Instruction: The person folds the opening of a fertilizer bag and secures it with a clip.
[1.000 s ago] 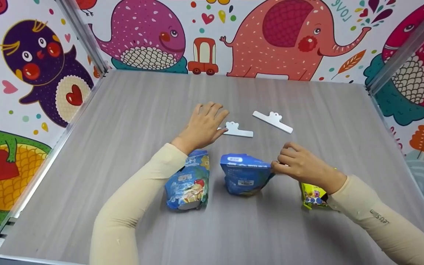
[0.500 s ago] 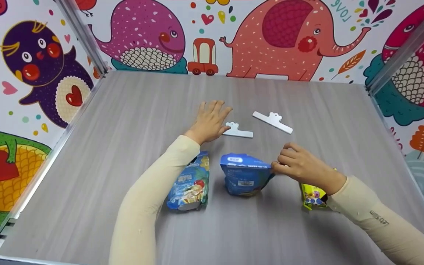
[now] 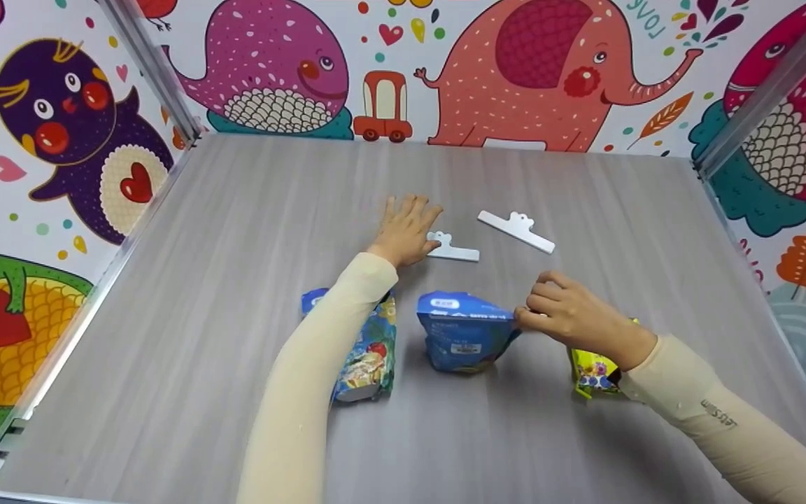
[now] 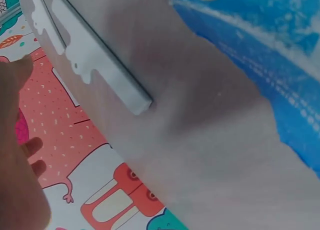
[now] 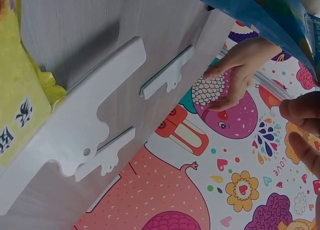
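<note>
With its fingers spread, my left hand (image 3: 406, 231) hovers at the left end of a white bag clip (image 3: 455, 249). A gap between that hand and the clip (image 4: 102, 60) shows in the left wrist view. The fingers and thumb of my right hand (image 3: 574, 313) pinch the top right corner of a blue snack bag (image 3: 469, 343), which stands upright. A second white bag clip (image 3: 517, 231) lies farther back to the right. Another blue bag (image 3: 368, 367) lies under my left forearm, which partly hides it.
A yellow bag (image 3: 593, 371) sits below my right wrist, partly covered by it. In the right wrist view a large white clip (image 5: 75, 132) is at the edge of this bag. Printed panels (image 3: 515, 77) and metal posts (image 3: 158, 77) border the grey tabletop (image 3: 270, 210).
My left hand has shifted slightly to the right, and its forearm has swung right over the left blue bag. The right hand keeps its pinch on the blue snack bag.
</note>
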`<state>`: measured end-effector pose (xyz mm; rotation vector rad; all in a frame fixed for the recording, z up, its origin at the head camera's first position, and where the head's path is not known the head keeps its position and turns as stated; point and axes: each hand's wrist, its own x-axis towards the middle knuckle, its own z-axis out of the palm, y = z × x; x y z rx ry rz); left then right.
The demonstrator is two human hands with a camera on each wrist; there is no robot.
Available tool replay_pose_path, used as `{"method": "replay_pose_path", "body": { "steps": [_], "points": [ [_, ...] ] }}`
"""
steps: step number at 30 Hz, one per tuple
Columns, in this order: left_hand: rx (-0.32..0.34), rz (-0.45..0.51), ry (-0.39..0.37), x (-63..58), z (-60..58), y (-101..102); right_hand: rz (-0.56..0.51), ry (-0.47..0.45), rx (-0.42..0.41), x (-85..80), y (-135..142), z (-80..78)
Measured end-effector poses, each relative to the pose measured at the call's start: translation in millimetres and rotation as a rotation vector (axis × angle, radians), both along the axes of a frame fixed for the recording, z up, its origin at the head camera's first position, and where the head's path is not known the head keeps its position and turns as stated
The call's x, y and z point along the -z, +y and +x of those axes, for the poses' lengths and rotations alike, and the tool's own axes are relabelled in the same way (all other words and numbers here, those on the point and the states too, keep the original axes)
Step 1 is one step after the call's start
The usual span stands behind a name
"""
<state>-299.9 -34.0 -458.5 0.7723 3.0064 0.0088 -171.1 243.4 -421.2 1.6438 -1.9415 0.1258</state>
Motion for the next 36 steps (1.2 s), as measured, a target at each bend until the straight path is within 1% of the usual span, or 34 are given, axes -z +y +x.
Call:
{"method": "replay_pose_path", "body": {
  "steps": [5,9,13,15,21,28,31,36],
  "points": [
    [-0.009,-0.022,0.002,8.9,-6.5,2.8,-0.003,-0.005,-0.002,-0.7,0.1,0.2],
    [-0.028,-0.01,-0.011,19.3,-10.8,3.8,-0.004,-0.009,-0.003,0.3,0.2,1.0],
    [-0.048,-0.002,-0.025,29.4,-13.6,4.5,-0.009,-0.011,-0.004,2.1,0.6,1.2],
    [-0.056,-0.006,-0.032,32.4,-13.9,5.6,-0.011,-0.011,-0.003,2.4,0.8,1.0],
    [-0.075,0.001,-0.03,36.9,-14.4,11.6,-0.008,-0.02,-0.001,1.8,1.2,-0.1],
    [-0.085,-0.029,-0.048,43.1,-14.1,14.7,-0.02,-0.014,-0.016,3.1,-0.1,-0.6],
    [-0.087,-0.039,-0.051,42.9,-13.3,15.6,-0.014,-0.016,-0.005,2.0,0.0,-0.5],
    [-0.087,-0.021,-0.052,38.8,-10.9,18.0,-0.009,-0.019,0.002,1.4,-0.5,0.1]
  ]
}}
